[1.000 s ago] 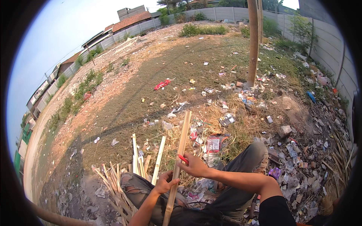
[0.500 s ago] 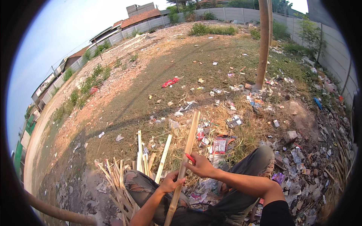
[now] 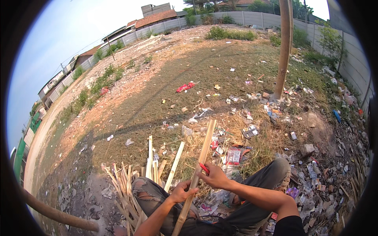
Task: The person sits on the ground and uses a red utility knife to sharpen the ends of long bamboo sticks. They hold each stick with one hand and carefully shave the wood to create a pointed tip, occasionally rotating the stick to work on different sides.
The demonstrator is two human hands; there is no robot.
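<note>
The left grip (image 3: 182, 193) clasps a wooden strip (image 3: 205, 146) above the person's lap (image 3: 218, 228); its long axis slants forward and rightward, the far end pointing away from the lap. The right grip (image 3: 217, 177) grasps a small red object (image 3: 204, 169) at the strip.

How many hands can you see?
2: the left hand holding the wooden strip, and the right hand farther up it, gripping a red tool. No other hands show.
</note>
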